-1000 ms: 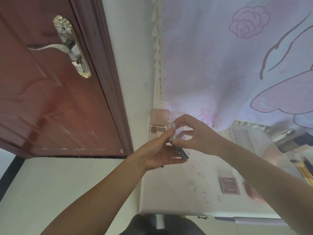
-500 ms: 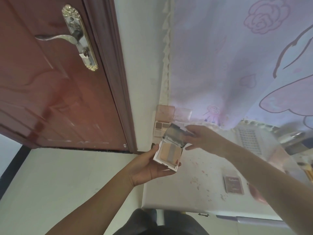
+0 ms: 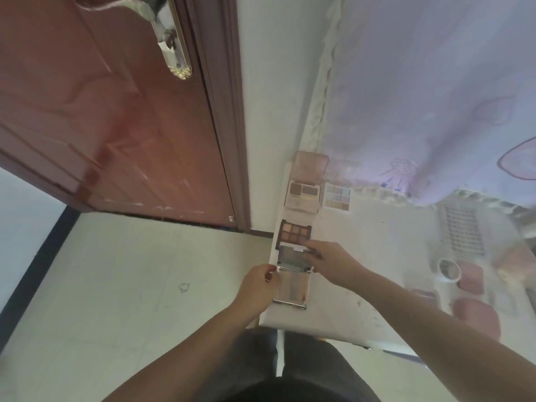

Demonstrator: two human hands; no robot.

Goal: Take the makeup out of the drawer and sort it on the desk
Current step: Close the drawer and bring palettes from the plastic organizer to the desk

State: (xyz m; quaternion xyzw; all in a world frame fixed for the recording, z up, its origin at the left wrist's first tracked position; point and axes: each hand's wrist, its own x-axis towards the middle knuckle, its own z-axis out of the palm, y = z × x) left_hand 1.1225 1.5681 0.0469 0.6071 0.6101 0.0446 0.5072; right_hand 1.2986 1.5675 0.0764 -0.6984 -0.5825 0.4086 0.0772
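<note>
An opened beige compact palette (image 3: 292,286) with a mirrored lid lies at the left edge of the white desk (image 3: 362,256). My left hand (image 3: 258,288) grips its left side. My right hand (image 3: 329,264) holds the top of the raised lid with its fingertips. Behind it in a row lie a brown eyeshadow palette (image 3: 295,232), an open palette with a pink lid (image 3: 304,191) and a pastel palette (image 3: 337,196).
A red-brown door (image 3: 116,111) stands at the left beyond the floor. A pink-purple curtain (image 3: 435,82) hangs behind the desk. On the desk's right are pink compacts (image 3: 472,277), a small round white-rimmed item (image 3: 449,269) and a white keyboard-like item (image 3: 464,230).
The beige compact was held closed in the air, then opened, and now rests opened on the desk's left edge. The view has tilted down toward the desk.
</note>
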